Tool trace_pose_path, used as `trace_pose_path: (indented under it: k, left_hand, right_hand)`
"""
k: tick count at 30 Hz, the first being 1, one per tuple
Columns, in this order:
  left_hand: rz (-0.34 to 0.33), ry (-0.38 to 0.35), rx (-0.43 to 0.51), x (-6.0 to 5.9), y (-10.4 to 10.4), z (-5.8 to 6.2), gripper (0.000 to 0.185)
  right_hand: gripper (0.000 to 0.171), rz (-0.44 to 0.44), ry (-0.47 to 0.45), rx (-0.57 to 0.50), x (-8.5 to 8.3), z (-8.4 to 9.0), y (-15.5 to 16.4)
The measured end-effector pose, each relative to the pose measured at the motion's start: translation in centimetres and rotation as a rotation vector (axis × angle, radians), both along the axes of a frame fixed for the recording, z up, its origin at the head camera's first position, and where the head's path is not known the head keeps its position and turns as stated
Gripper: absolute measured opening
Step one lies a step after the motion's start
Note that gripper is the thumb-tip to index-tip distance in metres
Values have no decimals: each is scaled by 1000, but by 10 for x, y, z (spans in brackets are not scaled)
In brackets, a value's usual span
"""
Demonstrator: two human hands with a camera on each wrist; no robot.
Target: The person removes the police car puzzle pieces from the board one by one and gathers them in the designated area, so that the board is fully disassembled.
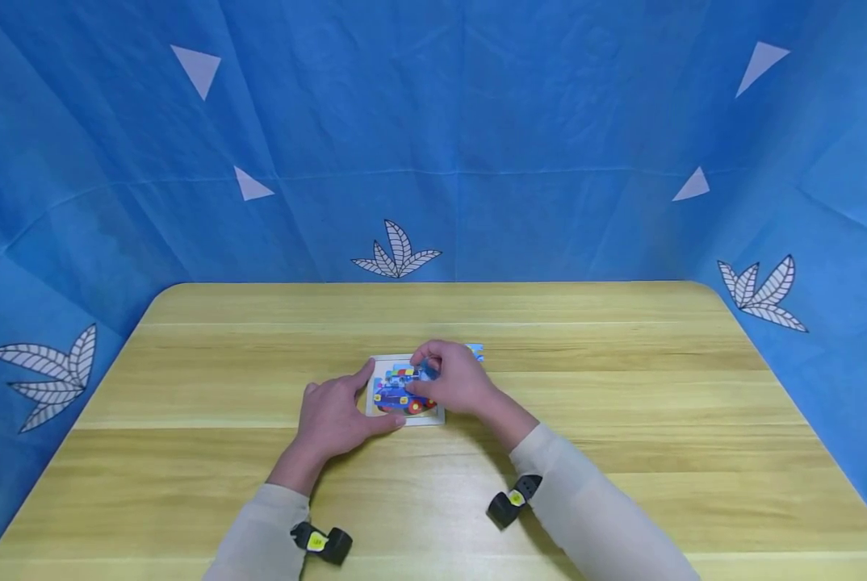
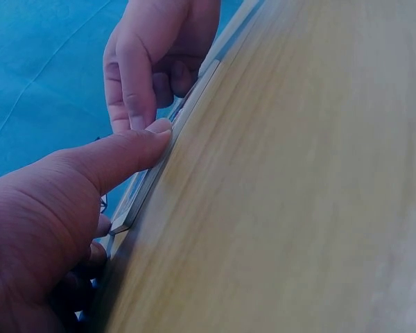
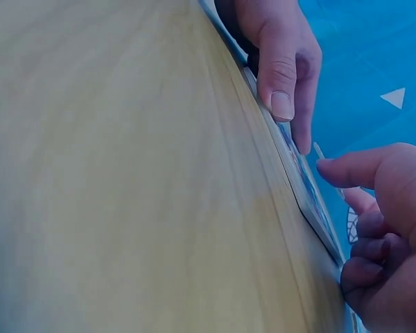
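Observation:
A small puzzle board (image 1: 428, 420) with a pale frame lies flat on the table, showing a blue vehicle with red and yellow wheels. My left hand (image 1: 334, 415) holds it at the left side, the thumb on the near edge and the fingers along the left edge. Over the board's right part, my right hand (image 1: 457, 379) pinches a thin puzzle piece (image 3: 318, 150) between thumb and index finger. In the right wrist view that piece stands tilted, just off the board's surface. The right hand covers part of the picture.
Beyond the right hand, a light blue puzzle piece (image 1: 476, 349) lies on the table, partly hidden. The wooden table (image 1: 622, 452) ends at a blue cloth backdrop (image 1: 550, 161) with white triangles and leaf prints. Each wrist carries a black strap with a camera.

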State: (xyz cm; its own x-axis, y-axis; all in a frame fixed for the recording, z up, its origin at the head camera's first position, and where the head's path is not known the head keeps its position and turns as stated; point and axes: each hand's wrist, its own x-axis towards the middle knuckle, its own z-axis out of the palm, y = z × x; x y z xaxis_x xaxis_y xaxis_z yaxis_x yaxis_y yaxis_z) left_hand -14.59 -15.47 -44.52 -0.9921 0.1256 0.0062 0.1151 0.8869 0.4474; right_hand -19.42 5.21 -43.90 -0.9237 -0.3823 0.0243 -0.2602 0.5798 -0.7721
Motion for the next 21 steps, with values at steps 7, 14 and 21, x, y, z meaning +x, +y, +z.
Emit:
trace_pose_path:
  k: [7,14,21]
  left_hand:
    - [3,-7,3,-1,1,0,108]
    - [4,-12,14,0,1,0,108]
    - [6,-12,15,0,0,-1,110]
  right_hand:
    - [28,-10,6,-41,7,3,10]
    - [31,-40,-5,-71,13,8,22]
    - [31,-82,-1,-95,17,10,32]
